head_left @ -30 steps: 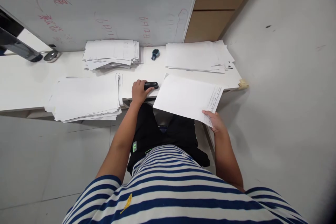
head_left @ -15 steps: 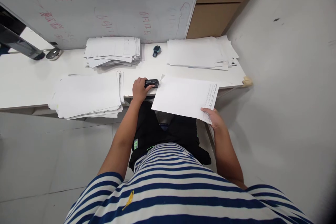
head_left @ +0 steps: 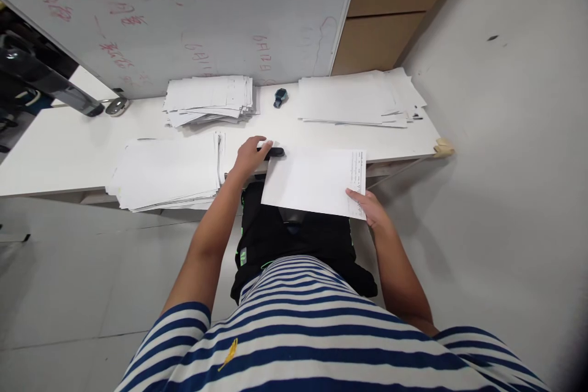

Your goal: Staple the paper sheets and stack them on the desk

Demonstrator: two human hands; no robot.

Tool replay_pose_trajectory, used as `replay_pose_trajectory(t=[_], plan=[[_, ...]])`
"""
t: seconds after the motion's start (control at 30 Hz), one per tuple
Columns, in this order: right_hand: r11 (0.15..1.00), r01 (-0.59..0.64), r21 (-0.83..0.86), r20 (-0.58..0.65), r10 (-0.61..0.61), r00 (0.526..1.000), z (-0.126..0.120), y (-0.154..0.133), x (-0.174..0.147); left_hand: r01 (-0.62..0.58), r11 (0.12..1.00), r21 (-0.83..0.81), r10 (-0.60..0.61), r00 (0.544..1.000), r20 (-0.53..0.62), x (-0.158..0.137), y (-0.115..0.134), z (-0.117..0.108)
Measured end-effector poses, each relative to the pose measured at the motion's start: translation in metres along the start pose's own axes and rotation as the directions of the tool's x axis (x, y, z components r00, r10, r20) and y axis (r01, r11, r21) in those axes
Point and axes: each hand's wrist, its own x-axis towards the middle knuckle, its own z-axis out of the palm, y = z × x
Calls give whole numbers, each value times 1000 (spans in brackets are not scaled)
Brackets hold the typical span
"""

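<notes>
My left hand (head_left: 250, 154) is closed around a black stapler (head_left: 277, 152) near the front edge of the desk. The front end of the stapler lies over the upper left corner of a white sheet of paper (head_left: 307, 180). Whether there is more than one sheet cannot be made out. At the lower right corner, my right hand (head_left: 371, 205) pinches the paper, thumb on top and fingers underneath. Printed lines run along the paper's right edge. The sheet is held flat, partly over the desk edge and partly above my lap.
Paper stacks lie at the front left (head_left: 168, 171), back left (head_left: 209, 98) and back right (head_left: 351, 98) of the white desk (head_left: 59, 153). A dark watch (head_left: 280, 97) sits between the back stacks. Behind stands a whiteboard (head_left: 220, 12); a mouse (head_left: 117, 106) is at the far left.
The paper has turned straighter and moved slightly left, its corner coming under the stapler's front end. My right hand moved with it. The whole view has shifted a little.
</notes>
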Motion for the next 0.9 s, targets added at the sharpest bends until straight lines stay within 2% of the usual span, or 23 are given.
replay_pose_trajectory(t=[0.13,0.2,0.3,0.37,0.47,0.57,0.67,0.8,0.9], plan=[[998,44,-42,-45,-46,998,-1,-6,-2,-65,991,120,78,991,-111,30,23,12],[997,53,-58,-64,-56,996,-1,-9,-2,-77,976,202,97,991,-89,42,33,24],[995,53,-79,-91,-60,994,-2,-12,-2,-12,939,343,20,1000,-20,49,41,44],[994,63,-93,-97,-72,993,-3,-13,-2,13,907,420,-15,1000,1,50,41,55],[991,90,-98,-96,-99,990,-3,-10,-2,-29,883,468,24,1000,16,52,36,65],[994,87,-73,-83,-93,992,-6,-1,-4,-49,893,447,50,999,9,52,31,68],[996,78,-48,-28,-80,996,-13,12,-10,-23,924,382,48,997,-54,51,27,65],[990,132,-45,-16,-133,991,-17,26,-18,33,983,179,-7,990,-139,54,25,53],[984,174,-33,-44,-176,983,-10,26,-21,-9,1000,-19,5,987,-162,57,23,44]])
